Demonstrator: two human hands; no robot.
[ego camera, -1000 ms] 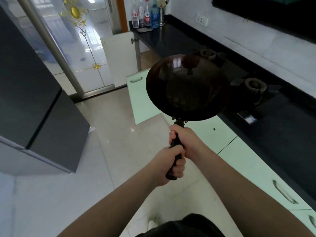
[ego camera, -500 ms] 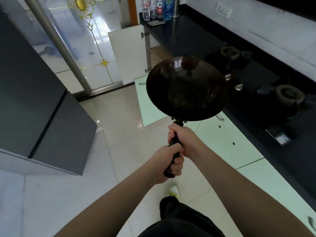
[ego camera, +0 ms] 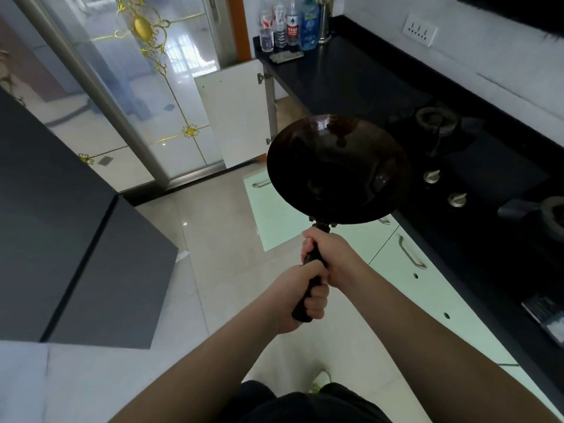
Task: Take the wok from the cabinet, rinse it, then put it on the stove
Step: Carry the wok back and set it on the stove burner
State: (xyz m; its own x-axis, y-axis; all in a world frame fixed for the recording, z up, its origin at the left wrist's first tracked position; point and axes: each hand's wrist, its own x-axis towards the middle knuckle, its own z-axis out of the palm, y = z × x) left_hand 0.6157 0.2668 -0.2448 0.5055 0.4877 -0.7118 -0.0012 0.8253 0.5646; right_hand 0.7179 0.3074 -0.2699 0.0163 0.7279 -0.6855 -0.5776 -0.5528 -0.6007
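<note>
While both hands clasp its black handle, the left hand [ego camera: 300, 296] near the end and the right hand [ego camera: 331, 254] nearer the bowl, the dark wok [ego camera: 338, 169] hangs in the air, just left of the stove [ego camera: 488, 169] on the black counter [ego camera: 345, 77].

left hand [ego camera: 297, 297]: fingers curled round the handle's lower end | right hand [ego camera: 331, 257]: wrapped round the handle just above, touching the left | both forearms: bare, stretched forward, converging at the hands
</note>
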